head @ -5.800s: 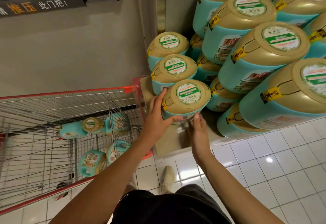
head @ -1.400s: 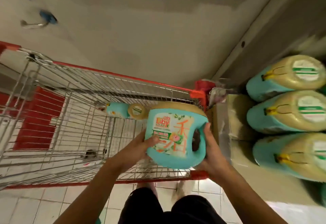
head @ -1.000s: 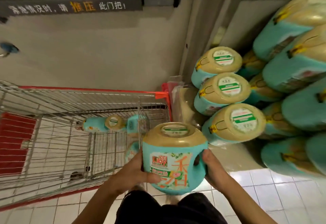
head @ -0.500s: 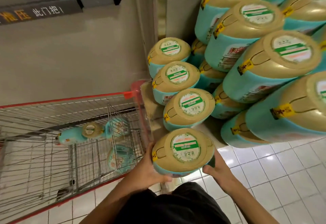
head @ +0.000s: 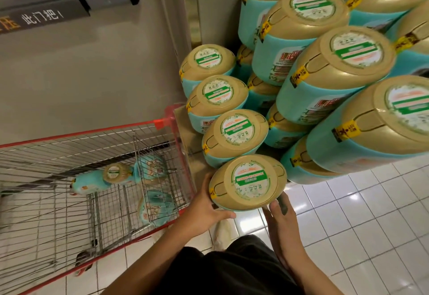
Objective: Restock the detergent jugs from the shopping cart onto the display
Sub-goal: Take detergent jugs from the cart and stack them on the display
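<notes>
Jug (head: 248, 182) at the display's (head: 325, 69) near end, left hand (head: 204, 208) gripping its side, right hand (head: 283, 220) flat beneath it; cart (head: 81, 133) alongside holds three more jugs (head: 92, 182).

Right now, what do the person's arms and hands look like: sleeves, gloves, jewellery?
The left forearm and right forearm are bare, no sleeves in view. The left hand and right hand wear no gloves; no watch or ring shows.
</notes>
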### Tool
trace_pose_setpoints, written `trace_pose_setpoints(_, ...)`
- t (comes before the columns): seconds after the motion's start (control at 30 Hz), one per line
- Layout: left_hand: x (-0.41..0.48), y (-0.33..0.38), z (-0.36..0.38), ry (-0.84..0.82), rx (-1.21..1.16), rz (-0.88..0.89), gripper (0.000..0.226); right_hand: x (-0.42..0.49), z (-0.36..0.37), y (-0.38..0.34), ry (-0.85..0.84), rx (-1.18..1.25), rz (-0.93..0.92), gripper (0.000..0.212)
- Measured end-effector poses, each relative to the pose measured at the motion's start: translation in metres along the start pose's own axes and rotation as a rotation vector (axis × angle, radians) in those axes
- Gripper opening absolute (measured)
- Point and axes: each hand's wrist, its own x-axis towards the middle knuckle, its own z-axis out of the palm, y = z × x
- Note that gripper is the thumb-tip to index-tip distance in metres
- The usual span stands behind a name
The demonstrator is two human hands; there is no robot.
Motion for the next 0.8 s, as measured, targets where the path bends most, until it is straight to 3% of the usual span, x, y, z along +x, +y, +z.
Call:
trace_pose_setpoints(0.1,0.002,0.005,0.008,0.011,-0.017,0.025,0.119,-0.003,0.0,-0.002,0.072,0.027,0.014,0.09)
trace_pose_setpoints(0.23,0.008,0.013,0.018,0.017,-0.019,0.068,0.121,-0.003,-0.006,0.0,0.133,0.015,0.016,0.058)
trace_pose_setpoints(0.43,0.004,0.008,0.02,0.075,-0.005,0.064,0.113,-0.02,0.0,0.024,0.197,-0.113,0.079,0.039)
trace_pose_setpoints(0.5,-0.002,0.003,0.015,0.09,0.004,0.05,0.102,-0.03,0.007,0.033,0.147,-0.188,0.124,0.024)
trace_pose_setpoints(0.63,-0.025,-0.016,-0.009,0.114,-0.069,-0.01,0.064,-0.042,0.036,0.038,-0.089,-0.308,0.262,0.015)
trace_pose_setpoints(0.8,-0.071,-0.047,-0.053,0.332,-0.079,-0.013,0.025,-0.042,0.089,0.035,-0.334,-0.416,0.38,0.026)
